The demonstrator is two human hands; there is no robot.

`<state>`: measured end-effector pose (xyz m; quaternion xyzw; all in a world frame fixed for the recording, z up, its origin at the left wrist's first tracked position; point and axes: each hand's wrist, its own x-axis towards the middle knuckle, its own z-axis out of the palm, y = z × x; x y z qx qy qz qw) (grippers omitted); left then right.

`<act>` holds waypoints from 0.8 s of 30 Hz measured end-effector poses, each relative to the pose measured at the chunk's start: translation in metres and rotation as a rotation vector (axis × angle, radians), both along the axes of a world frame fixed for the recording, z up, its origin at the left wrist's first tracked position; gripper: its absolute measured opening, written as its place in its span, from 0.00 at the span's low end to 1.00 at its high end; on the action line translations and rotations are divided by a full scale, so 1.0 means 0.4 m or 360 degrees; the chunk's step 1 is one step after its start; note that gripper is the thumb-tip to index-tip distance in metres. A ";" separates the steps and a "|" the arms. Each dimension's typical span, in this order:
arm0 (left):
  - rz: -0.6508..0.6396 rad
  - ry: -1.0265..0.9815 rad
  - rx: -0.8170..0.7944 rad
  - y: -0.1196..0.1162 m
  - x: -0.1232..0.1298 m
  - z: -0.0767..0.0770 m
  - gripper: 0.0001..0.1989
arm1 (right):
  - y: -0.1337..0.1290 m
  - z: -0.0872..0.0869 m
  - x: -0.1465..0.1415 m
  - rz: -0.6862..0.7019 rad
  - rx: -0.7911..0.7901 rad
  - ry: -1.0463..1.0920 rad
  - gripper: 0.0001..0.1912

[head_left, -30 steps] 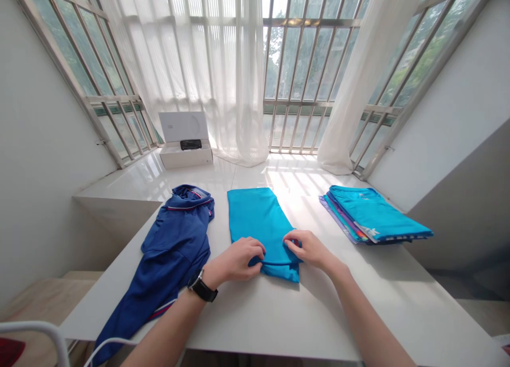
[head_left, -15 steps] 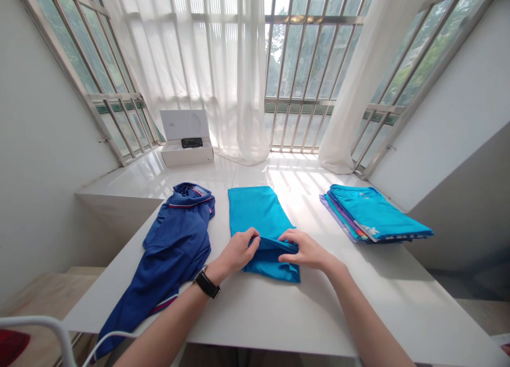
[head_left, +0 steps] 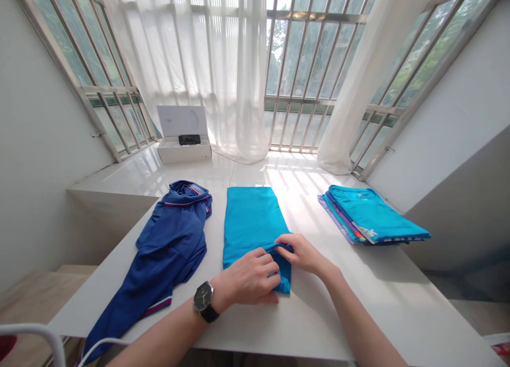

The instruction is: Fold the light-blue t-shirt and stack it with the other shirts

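A turquoise shirt (head_left: 251,221) lies folded into a long strip on the white table (head_left: 326,308). Its near end is turned up in a small fold. My right hand (head_left: 303,255) pinches the edge of that fold between fingers and thumb. My left hand (head_left: 247,276) grips the near end of the shirt, with a black-strapped wristwatch (head_left: 204,301) on that wrist. To the left of the strip lies a crumpled navy polo shirt (head_left: 167,245), its collar at the far end. Neither hand touches it.
A stack of folded shirts (head_left: 372,215) with a turquoise one on top sits at the table's right. Beyond the table's far edge, an open white box (head_left: 183,136) holding a black object stands on a glossy ledge. A white rail (head_left: 32,330) and cable cross the lower left.
The left hand has slid nearer and now lies lower on the shirt's near end. The turned-up flap looks smaller, and the right hand has shifted slightly left along its edge.
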<state>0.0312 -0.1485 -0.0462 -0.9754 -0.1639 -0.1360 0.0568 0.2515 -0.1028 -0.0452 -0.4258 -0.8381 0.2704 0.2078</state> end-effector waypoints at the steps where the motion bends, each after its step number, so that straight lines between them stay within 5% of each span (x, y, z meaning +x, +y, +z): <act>1: 0.0007 0.0026 -0.0003 -0.004 0.005 -0.009 0.14 | -0.002 0.001 -0.003 0.0013 -0.0012 0.0009 0.11; 5: 0.0089 0.0073 0.0017 -0.017 0.012 -0.018 0.09 | -0.005 0.006 -0.004 0.0020 -0.0067 0.0047 0.11; 13: 0.0196 0.0004 -0.0232 0.002 -0.011 0.032 0.06 | 0.000 0.004 -0.005 -0.0042 -0.0094 0.0065 0.13; 24: 0.0713 -0.0359 -0.0339 0.035 0.001 -0.045 0.09 | -0.005 0.002 -0.019 -0.0131 0.0027 0.0275 0.12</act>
